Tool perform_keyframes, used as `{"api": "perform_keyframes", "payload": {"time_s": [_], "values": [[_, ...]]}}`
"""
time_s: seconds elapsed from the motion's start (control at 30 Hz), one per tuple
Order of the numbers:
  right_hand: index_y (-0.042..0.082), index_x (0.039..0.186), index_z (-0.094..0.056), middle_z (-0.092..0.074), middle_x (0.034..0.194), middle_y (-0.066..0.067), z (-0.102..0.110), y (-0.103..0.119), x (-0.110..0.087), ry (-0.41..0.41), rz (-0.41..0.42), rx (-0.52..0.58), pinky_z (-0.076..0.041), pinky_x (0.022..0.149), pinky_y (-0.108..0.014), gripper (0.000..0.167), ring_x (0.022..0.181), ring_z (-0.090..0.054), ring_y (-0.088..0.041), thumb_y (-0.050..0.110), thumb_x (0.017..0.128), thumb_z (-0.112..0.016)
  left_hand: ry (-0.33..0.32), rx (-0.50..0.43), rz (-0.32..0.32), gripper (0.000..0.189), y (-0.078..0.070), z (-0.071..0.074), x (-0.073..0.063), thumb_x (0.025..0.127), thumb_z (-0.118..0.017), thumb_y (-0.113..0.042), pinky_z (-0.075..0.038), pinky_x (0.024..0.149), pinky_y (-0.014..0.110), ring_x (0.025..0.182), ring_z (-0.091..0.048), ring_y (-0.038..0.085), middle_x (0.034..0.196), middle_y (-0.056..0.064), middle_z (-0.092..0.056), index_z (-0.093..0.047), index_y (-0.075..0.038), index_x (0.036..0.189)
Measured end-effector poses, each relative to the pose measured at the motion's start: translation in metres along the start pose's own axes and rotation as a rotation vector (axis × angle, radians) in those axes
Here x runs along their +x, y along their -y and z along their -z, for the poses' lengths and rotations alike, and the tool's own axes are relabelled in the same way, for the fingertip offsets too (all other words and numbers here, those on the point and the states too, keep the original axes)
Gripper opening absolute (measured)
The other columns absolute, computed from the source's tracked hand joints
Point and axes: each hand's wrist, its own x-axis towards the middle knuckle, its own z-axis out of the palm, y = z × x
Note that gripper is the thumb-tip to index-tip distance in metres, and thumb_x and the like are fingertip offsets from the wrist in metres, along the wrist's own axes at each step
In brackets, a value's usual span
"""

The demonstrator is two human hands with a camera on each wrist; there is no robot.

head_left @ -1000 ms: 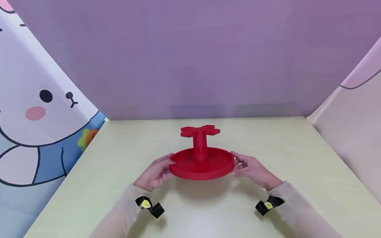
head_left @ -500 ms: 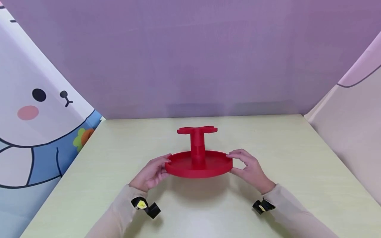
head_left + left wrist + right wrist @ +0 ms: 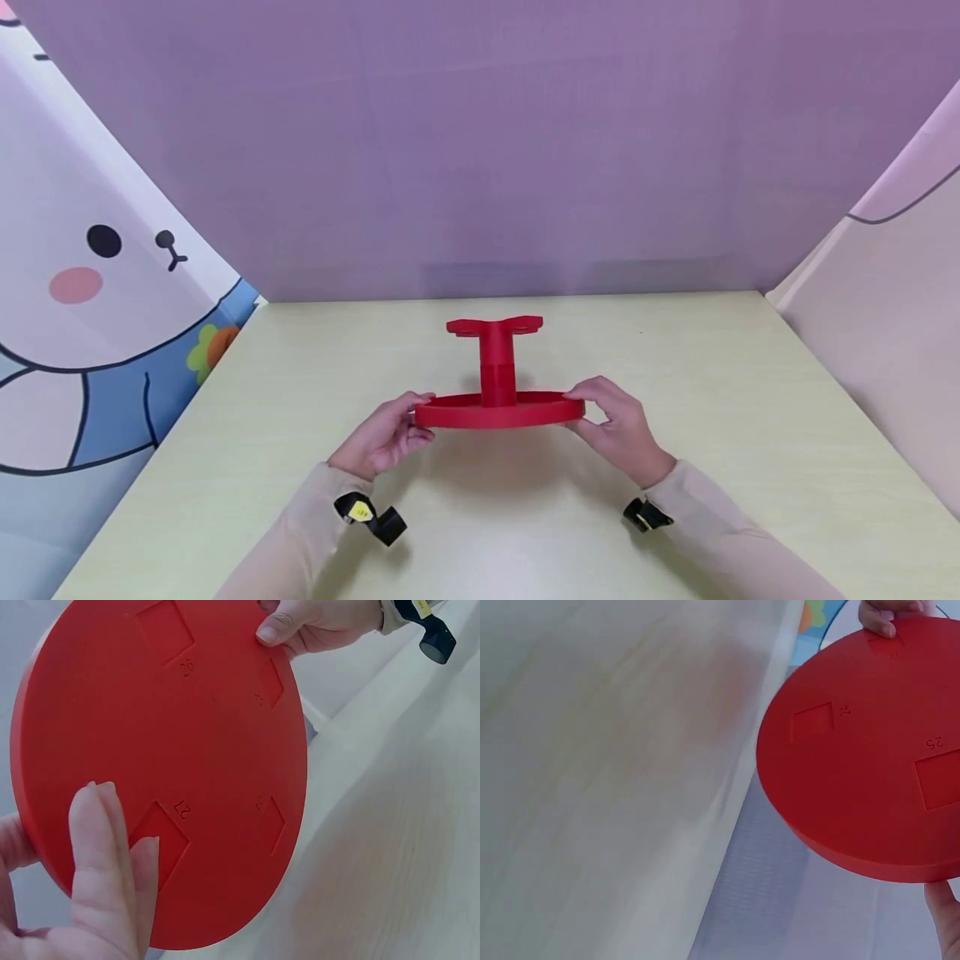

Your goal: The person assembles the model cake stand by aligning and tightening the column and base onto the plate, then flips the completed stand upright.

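Nearest the front edge of the tabletop (image 3: 225,433) sit two black wrist-cam mounts, l. (image 3: 372,517) and r. (image 3: 643,515), strapped over beige sleeves. Just beyond, the left hand (image 3: 382,435) pinches the l. rim of a red round tray (image 3: 498,412) w/ thumb on top & fingers (image 3: 105,847) curled flat under the base; the right hand (image 3: 618,427) does the same on the r. rim, fingers arched over the edge, thumb (image 3: 943,907) below. Tray is held off the surface, about level, over the middle of the tabletop, nearer the front edge than the back; its shadow lies on the surface beneath. From its centre rises a red post (image 3: 497,367) topped by a flat cross-shaped cap (image 3: 495,325). Underside shows square recesses w/ small embossed nos. (image 3: 161,840). Beyond: purple back wall (image 3: 480,142), cartoon rabbit panel (image 3: 90,275) at l., pale panel (image 3: 892,317) at r. Risks, as I judge: grip is rim-only & fingertip-light on smooth plastic, so uneven lift from either hand could tilt it and let an edge slip; the tall post + cap put weight high, so a tilt toward the far side may tip it out of both pinches & onto the tabletop.
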Motion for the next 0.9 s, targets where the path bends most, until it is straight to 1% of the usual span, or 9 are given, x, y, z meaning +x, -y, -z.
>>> {"api": "perform_keyframes", "payload": {"time_s": [0.2,0.3,0.37,0.47,0.53,0.67,0.77,0.83,0.9], "values": [[-0.003,0.09,-0.065,-0.062,0.082,-0.01,-0.002,0.002,0.003,-0.013,0.0,-0.094,-0.051,0.074,-0.015,0.036,0.072,-0.058,-0.019,0.033,0.089,-0.064,0.005,-0.008,0.002,0.018,0.002,0.002,0.005,0.1,-0.041,-0.016,-0.055,0.064,0.02,0.058,-0.063,0.01,0.078,0.004,-0.067,-0.056,-0.007,0.101],[-0.003,0.09,-0.064,-0.06,0.081,-0.008,-0.001,0.005,0.004,-0.021,-0.043,-0.151,-0.051,0.07,-0.015,0.034,0.07,-0.055,-0.017,0.031,0.087,-0.065,0.023,0.053,-0.014,0.019,0.003,0.002,0.008,0.101,-0.041,-0.019,-0.055,0.065,0.022,0.059,-0.063,0.01,0.078,0.005,-0.068,-0.056,-0.007,0.101],[-0.004,0.09,-0.064,-0.06,0.081,-0.009,0.0,0.006,0.005,-0.039,-0.094,-0.17,-0.052,0.068,-0.016,0.027,0.07,-0.055,-0.017,0.02,0.081,-0.072,0.045,0.145,-0.024,0.025,0.003,0.003,0.011,0.102,-0.04,-0.022,-0.056,0.065,0.023,0.06,-0.064,0.011,0.079,0.005,-0.069,-0.054,-0.003,0.109],[-0.006,0.093,-0.063,-0.061,0.084,-0.012,0.001,0.01,0.007,-0.064,-0.252,-0.135,-0.053,0.067,-0.016,0.029,0.074,-0.058,-0.013,-0.002,0.069,-0.08,0.069,0.339,-0.04,0.044,0.001,0.005,0.012,0.103,-0.036,-0.032,-0.057,0.066,0.028,0.06,-0.066,0.012,0.081,0.005,-0.069,-0.047,0.004,0.125],[-0.009,0.096,-0.063,-0.062,0.087,-0.015,0.003,0.013,0.009,-0.081,-0.409,-0.07,-0.052,0.067,-0.015,0.036,0.077,-0.059,-0.009,-0.014,0.064,-0.079,0.055,0.472,-0.056,0.054,-0.001,0.006,0.011,0.103,-0.033,-0.04,-0.057,0.066,0.031,0.06,-0.066,0.014,0.081,0.005,-0.069,-0.045,0.005,0.13],[-0.01,0.106,-0.06,-0.063,0.094,-0.018,0.007,0.017,0.011,-0.103,-0.748,0.081,-0.053,0.067,-0.017,0.031,0.082,-0.058,-0.004,-0.012,0.077,-0.072,-0.054,0.643,-0.149,0.057,-0.003,0.008,0.011,0.102,-0.035,-0.044,-0.057,0.065,0.033,0.059,-0.065,0.015,0.078,0.004,-0.066,-0.054,0.006,0.122],[-0.009,0.113,-0.056,-0.063,0.096,-0.008,0.011,0.016,0.012,-0.122,-0.915,0.195,-0.053,0.067,-0.019,0.03,0.082,-0.057,-0.007,-0.007,0.085,-0.067,-0.107,0.631,-0.278,0.049,0.0,0.011,0.015,0.104,-0.038,-0.035,-0.057,0.07,0.031,0.066,-0.065,0.015,0.083,0.004,-0.064,-0.055,0.008,0.12],[-0.009,0.115,-0.054,-0.062,0.094,-0.001,0.013,0.015,0.013,-0.149,-0.963,0.281,-0.054,0.067,-0.02,0.03,0.081,-0.057,-0.01,-0.006,0.087,-0.064,-0.094,0.594,-0.355,0.045,0.003,0.013,0.016,0.104,-0.04,-0.028,-0.056,0.076,0.031,0.075,-0.065,0.014,0.092,0.008,-0.064,-0.05,0.009,0.128],[-0.005,0.112,-0.054,-0.06,0.091,0.003,0.013,0.016,0.013,-0.192,-0.982,0.38,-0.055,0.067,-0.021,0.025,0.079,-0.058,-0.01,-0.008,0.088,-0.061,-0.06,0.547,-0.394,0.045,0.006,0.015,0.016,0.104,-0.042,-0.025,-0.054,0.083,0.033,0.084,-0.064,0.013,0.104,0.012,-0.062,-0.044,0.007,0.135]]}}
